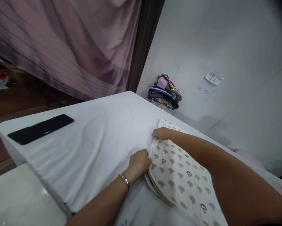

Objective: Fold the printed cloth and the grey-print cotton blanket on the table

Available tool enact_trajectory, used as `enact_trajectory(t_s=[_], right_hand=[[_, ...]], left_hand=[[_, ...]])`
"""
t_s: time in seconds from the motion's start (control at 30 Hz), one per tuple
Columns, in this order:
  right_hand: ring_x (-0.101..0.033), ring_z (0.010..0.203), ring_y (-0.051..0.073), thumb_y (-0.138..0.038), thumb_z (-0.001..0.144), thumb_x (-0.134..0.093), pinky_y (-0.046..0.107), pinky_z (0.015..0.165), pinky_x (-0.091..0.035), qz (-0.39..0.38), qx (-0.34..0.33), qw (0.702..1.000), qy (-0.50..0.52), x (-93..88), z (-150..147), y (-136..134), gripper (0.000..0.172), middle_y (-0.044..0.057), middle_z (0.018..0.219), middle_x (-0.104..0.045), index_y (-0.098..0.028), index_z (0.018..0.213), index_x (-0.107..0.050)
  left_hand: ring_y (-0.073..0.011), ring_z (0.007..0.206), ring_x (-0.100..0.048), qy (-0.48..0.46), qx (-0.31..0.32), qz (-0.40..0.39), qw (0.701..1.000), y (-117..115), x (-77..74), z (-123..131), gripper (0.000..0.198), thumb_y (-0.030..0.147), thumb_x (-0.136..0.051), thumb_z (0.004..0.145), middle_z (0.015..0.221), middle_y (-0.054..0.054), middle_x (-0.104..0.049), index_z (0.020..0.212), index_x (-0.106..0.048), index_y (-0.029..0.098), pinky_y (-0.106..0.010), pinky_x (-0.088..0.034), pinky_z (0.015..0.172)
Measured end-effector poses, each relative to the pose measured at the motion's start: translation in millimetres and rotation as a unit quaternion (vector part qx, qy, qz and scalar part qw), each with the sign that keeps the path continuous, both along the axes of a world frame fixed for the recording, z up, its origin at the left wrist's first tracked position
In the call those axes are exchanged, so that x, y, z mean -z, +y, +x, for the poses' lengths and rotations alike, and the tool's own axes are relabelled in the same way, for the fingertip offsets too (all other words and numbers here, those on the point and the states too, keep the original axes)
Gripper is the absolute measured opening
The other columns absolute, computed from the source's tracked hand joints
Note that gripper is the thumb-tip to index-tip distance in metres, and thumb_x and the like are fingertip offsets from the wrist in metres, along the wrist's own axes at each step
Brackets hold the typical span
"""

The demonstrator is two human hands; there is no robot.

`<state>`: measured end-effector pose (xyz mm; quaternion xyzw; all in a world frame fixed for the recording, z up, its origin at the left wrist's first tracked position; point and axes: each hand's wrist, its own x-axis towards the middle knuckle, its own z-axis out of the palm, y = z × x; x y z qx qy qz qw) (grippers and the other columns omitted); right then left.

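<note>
As my left hand (139, 162) and right hand (161, 133) pinch its edge, fingers (156, 133) nearly closed, the cloth (178, 172) lies folded. Mostly grey mushrooms dot its white fabric.

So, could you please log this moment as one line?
left hand: at cloth's edge | right hand: on cloth | cloth: on table | black slab: on table

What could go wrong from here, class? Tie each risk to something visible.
The mushroom-print cloth's layers might slip out of line, since the left hand and right hand both hold it along one edge. The bracelet on the left wrist sits near that edge and could snag the fabric.
</note>
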<state>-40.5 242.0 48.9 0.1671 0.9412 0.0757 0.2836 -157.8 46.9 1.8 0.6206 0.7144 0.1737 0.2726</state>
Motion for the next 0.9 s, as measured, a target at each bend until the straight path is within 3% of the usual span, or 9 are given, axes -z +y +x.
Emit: enact_trajectory(t_s=[0.33,0.53,0.67,0.9], right_hand=[[-0.059,0.086,0.020,-0.019,0.077,-0.052,0.029,0.070,-0.044,0.003,-0.020,1.000,0.023,-2.4,10,0,0.023,0.007,0.102,-0.063,-0.020,0.100,-0.057],[-0.058,0.091,0.020,-0.010,0.078,-0.050,0.029,0.073,-0.043,0.000,-0.038,0.999,0.026,-5.7,12,7,0.023,0.007,0.106,-0.062,-0.020,0.096,-0.059],[-0.057,0.092,0.021,-0.011,0.082,-0.046,0.031,0.076,-0.043,0.014,-0.017,0.998,0.060,-6.5,3,13,0.020,0.009,0.106,-0.061,-0.018,0.094,-0.060],[-0.059,0.092,0.021,-0.014,0.079,-0.051,0.030,0.076,-0.047,-0.017,0.038,0.992,0.119,9.5,-4,10,0.028,0.008,0.111,-0.061,-0.020,0.105,-0.060]], left_hand=[[-0.0198,0.082,-0.060,-0.002,-0.010,0.046,0.999,-5,1.4,6,0.012,0.023,-0.048,0.075,0.089,-0.004,-0.064,0.085,-0.054,0.021,-0.028,-0.037,0.064],[-0.0189,0.081,-0.059,-0.060,-0.027,0.041,0.997,-2,0.2,5,0.013,0.026,-0.050,0.077,0.085,-0.004,-0.064,0.089,-0.051,0.021,-0.027,-0.036,0.064],[-0.0210,0.081,-0.059,-0.043,-0.039,0.043,0.997,-2,-2.3,-2,0.019,0.023,-0.047,0.078,0.086,-0.006,-0.064,0.096,-0.049,0.020,-0.028,-0.036,0.064],[-0.0230,0.084,-0.061,0.011,-0.026,0.012,1.000,-3,-1.0,-5,0.032,0.017,-0.044,0.077,0.090,-0.009,-0.064,0.109,-0.043,0.020,-0.029,-0.037,0.065]])
